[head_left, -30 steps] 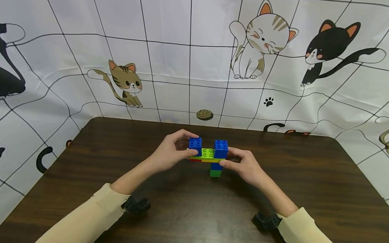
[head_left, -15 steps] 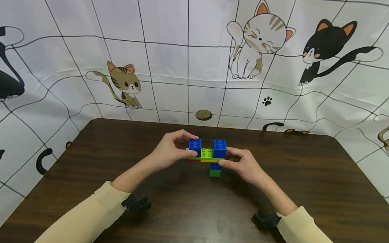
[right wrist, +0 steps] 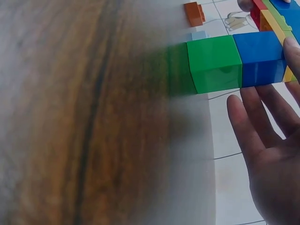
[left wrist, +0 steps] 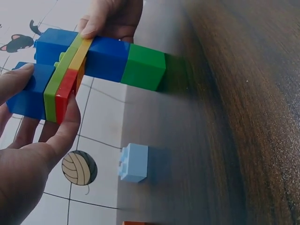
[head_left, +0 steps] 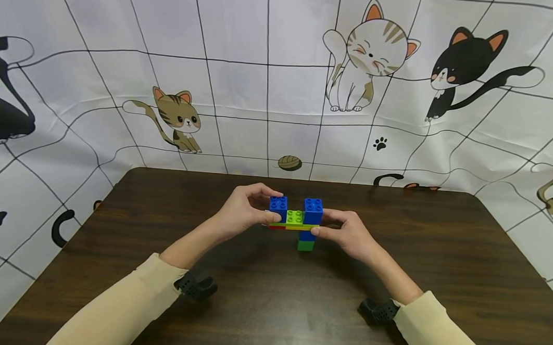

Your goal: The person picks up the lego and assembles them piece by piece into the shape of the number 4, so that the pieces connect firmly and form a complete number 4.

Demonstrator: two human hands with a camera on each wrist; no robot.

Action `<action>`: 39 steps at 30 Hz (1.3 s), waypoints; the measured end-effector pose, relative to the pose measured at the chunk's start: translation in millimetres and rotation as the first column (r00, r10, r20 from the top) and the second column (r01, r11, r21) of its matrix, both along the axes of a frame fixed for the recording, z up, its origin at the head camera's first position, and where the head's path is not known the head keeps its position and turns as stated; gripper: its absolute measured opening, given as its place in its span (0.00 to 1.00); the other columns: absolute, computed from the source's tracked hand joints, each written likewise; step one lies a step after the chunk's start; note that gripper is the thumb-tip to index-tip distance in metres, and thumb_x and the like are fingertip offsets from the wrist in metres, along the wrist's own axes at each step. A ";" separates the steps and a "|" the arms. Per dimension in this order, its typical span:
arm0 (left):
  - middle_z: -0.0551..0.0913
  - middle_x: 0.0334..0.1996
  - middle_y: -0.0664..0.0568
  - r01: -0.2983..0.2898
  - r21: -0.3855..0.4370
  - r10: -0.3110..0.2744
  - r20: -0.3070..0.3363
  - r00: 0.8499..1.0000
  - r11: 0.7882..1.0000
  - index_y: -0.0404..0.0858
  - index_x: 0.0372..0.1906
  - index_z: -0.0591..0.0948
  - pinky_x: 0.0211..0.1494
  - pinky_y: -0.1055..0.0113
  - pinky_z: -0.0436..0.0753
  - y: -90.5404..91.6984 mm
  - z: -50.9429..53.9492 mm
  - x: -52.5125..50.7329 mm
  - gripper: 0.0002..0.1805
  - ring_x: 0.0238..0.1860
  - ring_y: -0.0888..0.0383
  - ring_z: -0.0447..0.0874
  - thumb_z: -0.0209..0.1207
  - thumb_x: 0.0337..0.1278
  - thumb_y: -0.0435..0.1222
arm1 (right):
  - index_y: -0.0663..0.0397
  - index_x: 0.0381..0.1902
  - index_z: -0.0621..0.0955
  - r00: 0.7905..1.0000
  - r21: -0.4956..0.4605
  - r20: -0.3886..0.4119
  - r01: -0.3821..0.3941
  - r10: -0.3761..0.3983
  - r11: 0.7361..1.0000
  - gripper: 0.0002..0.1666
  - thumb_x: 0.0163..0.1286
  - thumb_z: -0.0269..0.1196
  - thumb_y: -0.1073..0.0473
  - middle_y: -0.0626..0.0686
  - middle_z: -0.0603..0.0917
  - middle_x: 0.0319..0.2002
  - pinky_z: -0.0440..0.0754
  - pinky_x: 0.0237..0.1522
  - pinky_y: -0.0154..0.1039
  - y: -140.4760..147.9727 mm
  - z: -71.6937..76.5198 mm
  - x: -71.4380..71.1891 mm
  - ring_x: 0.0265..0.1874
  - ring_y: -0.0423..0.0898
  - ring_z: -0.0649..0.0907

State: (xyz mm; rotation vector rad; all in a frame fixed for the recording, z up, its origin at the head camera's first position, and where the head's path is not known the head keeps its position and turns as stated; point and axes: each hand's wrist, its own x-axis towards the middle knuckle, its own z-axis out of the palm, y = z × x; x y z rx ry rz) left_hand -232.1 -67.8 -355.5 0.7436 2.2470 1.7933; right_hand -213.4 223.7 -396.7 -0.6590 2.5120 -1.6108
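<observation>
A toy-brick structure stands on the table in the head view. Its base is a green brick under a blue brick. Thin yellow and red plates lie beneath a lime-green plate. Two blue bricks top it, one at the left end and one at the right. My left hand grips the overhanging left end, thumb on the blue brick and a finger at the red plate. With the thumb against the plates' right end, my right hand holds the structure; some fingers are hidden behind.
Behind the structure, a light-blue brick stands on the dark wooden table. An orange brick is near it in the right wrist view. A white cat-print sheet hangs along the table's far edge.
Both hands keep their hold, and the structure stays almost in place. The head view shifts slightly.
</observation>
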 end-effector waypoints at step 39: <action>0.81 0.56 0.35 -0.163 -0.397 0.122 -0.126 0.984 0.903 0.29 0.70 0.72 0.56 0.46 0.82 -90.3 -41.8 -36.5 0.38 0.56 0.40 0.81 0.73 0.55 0.32 | 0.65 0.59 0.83 0.998 0.031 -0.008 0.067 -0.066 0.997 0.24 0.69 0.71 0.58 0.59 0.88 0.49 0.86 0.43 0.36 -0.5 -1.1 -2.1 0.41 0.52 0.86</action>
